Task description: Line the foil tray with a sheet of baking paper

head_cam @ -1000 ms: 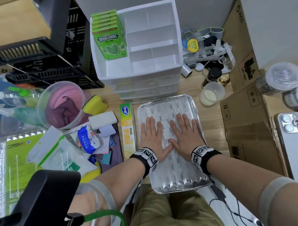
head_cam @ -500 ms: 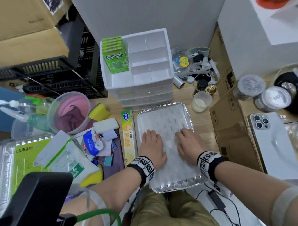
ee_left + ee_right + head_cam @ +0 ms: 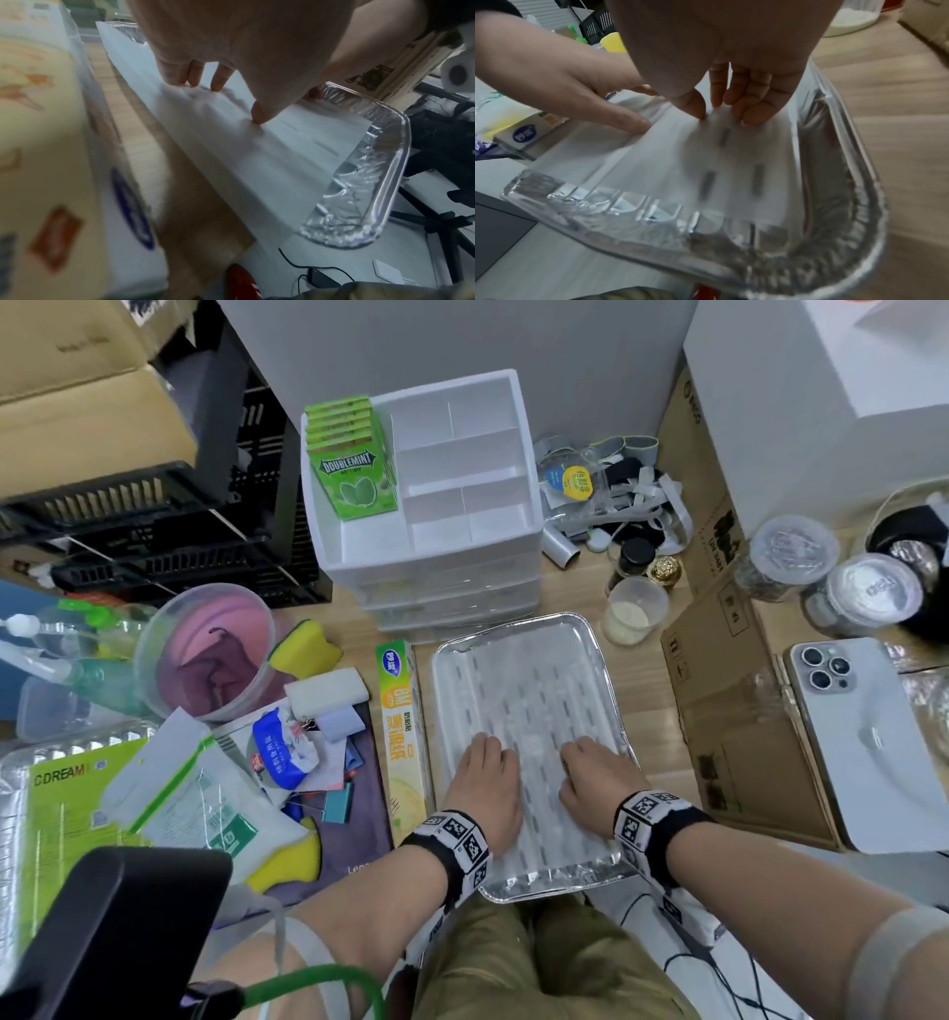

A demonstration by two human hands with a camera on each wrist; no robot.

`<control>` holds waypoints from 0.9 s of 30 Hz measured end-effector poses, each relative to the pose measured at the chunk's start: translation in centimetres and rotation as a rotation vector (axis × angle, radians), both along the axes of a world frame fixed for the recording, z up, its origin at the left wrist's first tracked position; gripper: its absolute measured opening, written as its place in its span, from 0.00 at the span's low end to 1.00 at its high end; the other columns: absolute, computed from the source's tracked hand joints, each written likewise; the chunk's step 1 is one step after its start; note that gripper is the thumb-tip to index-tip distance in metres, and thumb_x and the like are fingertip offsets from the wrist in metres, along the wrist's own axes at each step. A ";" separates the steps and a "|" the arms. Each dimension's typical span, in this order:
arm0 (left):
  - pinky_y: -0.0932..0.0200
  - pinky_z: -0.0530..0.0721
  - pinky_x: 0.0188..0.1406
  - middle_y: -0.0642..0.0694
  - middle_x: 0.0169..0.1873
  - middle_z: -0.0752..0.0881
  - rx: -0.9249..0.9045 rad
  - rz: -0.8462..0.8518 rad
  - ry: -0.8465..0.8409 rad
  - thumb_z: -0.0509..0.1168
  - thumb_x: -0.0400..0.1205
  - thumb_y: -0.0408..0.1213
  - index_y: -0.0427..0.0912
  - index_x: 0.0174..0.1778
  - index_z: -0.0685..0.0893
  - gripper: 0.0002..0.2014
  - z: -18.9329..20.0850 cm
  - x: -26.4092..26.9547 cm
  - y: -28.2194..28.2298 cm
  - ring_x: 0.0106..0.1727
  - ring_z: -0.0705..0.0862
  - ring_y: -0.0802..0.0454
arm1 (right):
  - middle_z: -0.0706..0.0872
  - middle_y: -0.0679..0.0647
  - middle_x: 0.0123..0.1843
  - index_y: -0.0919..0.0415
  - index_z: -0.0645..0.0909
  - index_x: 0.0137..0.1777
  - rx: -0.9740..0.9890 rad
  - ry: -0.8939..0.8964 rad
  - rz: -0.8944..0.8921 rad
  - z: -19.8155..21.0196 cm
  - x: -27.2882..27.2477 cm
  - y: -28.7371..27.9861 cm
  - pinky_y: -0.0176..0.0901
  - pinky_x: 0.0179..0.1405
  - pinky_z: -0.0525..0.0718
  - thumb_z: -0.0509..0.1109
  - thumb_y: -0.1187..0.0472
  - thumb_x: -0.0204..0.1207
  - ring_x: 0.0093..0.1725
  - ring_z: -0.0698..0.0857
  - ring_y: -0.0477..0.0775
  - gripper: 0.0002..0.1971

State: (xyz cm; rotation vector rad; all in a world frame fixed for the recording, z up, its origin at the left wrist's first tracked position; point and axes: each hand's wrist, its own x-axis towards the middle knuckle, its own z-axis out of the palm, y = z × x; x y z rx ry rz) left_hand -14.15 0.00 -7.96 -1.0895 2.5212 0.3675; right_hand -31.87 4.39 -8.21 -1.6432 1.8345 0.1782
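Observation:
The foil tray lies on the wooden table in front of me, its near end over the table's edge. A white sheet of baking paper covers its ribbed floor. My left hand and right hand rest side by side in the tray's near half, fingers bent, tips pressing the paper down. In the left wrist view the fingertips and thumb touch the paper, beside the tray rim. The right wrist view shows my right fingertips on the paper, with the left hand alongside.
The baking paper box lies along the tray's left side. A white drawer unit stands behind it, with a plastic cup at the back right. A cardboard box and a phone are to the right. Clutter fills the left.
Both hands have slid back along the paper toward the tray's near end. Their fingers went from flat and spread to bent. The head camera has tilted up.

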 end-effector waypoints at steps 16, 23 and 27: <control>0.37 0.61 0.82 0.29 0.71 0.71 -0.026 -0.026 0.126 0.55 0.80 0.44 0.33 0.67 0.71 0.24 1.5 0.0 -0.4 0.78 0.63 0.29 | 0.86 0.56 0.42 0.58 0.71 0.47 -0.108 0.041 0.009 2.4 0.1 -0.9 0.49 0.33 0.75 0.56 0.54 0.78 0.40 0.85 0.65 0.08; 0.41 0.64 0.82 0.28 0.70 0.72 -0.042 -0.045 0.139 0.58 0.77 0.41 0.32 0.62 0.75 0.20 4.0 0.3 -1.3 0.76 0.67 0.30 | 0.86 0.56 0.41 0.59 0.71 0.47 -0.120 0.006 0.034 4.7 0.1 -1.4 0.52 0.37 0.82 0.56 0.54 0.78 0.40 0.85 0.65 0.08; 0.45 0.68 0.78 0.31 0.72 0.69 0.015 0.020 0.189 0.60 0.75 0.38 0.34 0.64 0.74 0.21 6.8 0.6 -2.5 0.76 0.66 0.34 | 0.86 0.51 0.41 0.55 0.74 0.50 -0.160 -0.120 -0.030 8.2 -0.6 -2.3 0.50 0.40 0.82 0.59 0.55 0.77 0.41 0.84 0.60 0.07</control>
